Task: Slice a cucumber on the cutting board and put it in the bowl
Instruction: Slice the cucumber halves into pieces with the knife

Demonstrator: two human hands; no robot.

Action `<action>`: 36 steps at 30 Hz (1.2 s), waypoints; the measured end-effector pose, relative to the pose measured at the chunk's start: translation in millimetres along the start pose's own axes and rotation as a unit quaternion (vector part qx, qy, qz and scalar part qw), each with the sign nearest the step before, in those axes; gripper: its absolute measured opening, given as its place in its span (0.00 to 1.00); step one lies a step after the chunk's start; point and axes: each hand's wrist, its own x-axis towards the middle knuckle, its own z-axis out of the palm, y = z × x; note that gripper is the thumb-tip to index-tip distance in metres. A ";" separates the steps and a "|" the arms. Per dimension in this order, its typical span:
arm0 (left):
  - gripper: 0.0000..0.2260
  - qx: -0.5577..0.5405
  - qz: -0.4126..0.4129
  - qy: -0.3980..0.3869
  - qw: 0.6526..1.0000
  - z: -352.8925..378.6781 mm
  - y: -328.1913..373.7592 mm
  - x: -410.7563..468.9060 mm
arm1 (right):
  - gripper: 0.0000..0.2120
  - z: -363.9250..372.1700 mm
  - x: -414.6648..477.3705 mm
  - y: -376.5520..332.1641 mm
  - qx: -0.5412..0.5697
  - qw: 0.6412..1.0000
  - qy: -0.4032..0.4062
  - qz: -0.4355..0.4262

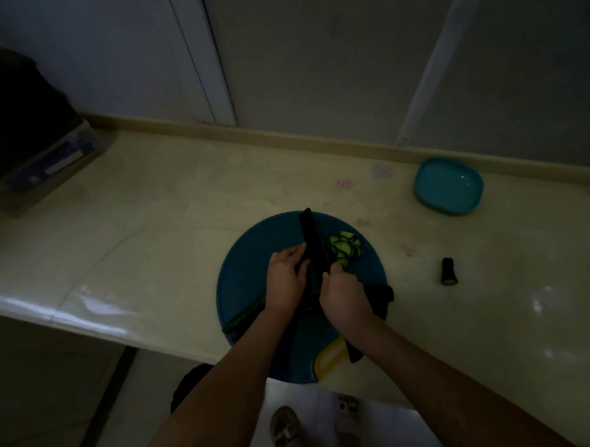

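Cucumber (pixel 246 315) on round blue board (pixel 247 260): left fingers (pixel 293 255) clasp it, right fingers (pixel 335 269) grip black knife (pixel 311 236).

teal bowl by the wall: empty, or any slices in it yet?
Empty. The bowl shows a bare teal inside; the cut slices lie piled on the cutting board beside the knife.

Dim room, pale counter (pixel 156 210), grey walls (pixel 329 50)

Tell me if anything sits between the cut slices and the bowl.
Nothing visible does. The slices lie far right on the cutting board; the counter from there to the bowl shows only faint stains. A cucumber stub lies nearer, off that line.
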 end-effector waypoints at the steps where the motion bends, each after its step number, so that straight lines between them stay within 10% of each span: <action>1: 0.16 0.000 0.000 0.000 1.000 -0.1 0.1 0.0 | 0.12 0.3 -0.3 0.3 -0.001 1.000 0.000 0.001; 36: 0.17 -0.004 0.025 -0.010 1.000 -1.8 -2.0 -3.0 | 0.10 1.9 3.0 -6.3 -0.030 0.999 -0.006 -0.010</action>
